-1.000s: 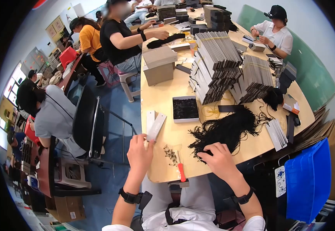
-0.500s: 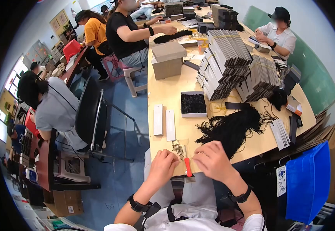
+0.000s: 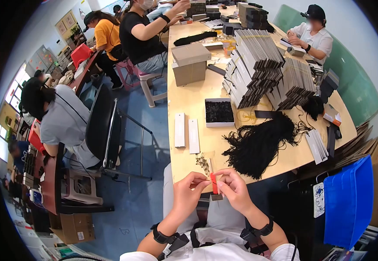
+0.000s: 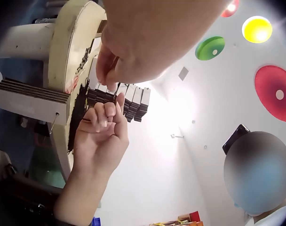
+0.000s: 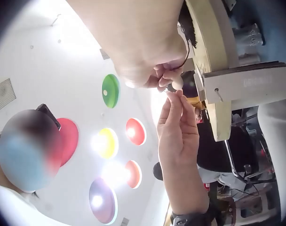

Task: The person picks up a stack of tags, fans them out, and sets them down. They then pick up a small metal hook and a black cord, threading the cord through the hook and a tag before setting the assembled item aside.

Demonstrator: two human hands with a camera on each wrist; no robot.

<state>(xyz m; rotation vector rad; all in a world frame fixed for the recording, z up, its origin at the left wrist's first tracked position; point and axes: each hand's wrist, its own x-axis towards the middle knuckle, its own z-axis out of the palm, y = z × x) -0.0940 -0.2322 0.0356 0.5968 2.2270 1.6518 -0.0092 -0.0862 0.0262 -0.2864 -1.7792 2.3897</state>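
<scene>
My left hand [image 3: 187,191] and right hand [image 3: 234,191] meet fingertip to fingertip over the table's near edge. Thumb and finger of the right hand pinch a thin black cord [image 5: 187,57], which trails from that hand in the right wrist view. The left hand pinches a tiny piece, its kind mostly hidden by the fingertips. Just beyond the hands lie a heap of small bronze-coloured metal clasps [image 3: 203,163] and a red-handled tool [image 3: 214,185], partly covered by the fingers. Two pale grey strips, the left [image 3: 179,130] and the right [image 3: 193,137], lie side by side farther off.
Black cords [image 3: 260,145] spread on the table [image 3: 182,163] at right. Behind them stand an open box of black pieces [image 3: 219,113], tall bundles of grey strips [image 3: 252,69] and a grey box [image 3: 189,65]. A blue bin [image 3: 347,204] is at right. Other people sit around.
My left hand has let go of a grey strip, which now lies straight beside the other, and has come toward me. The right hand has moved left from the black cords to meet it.
</scene>
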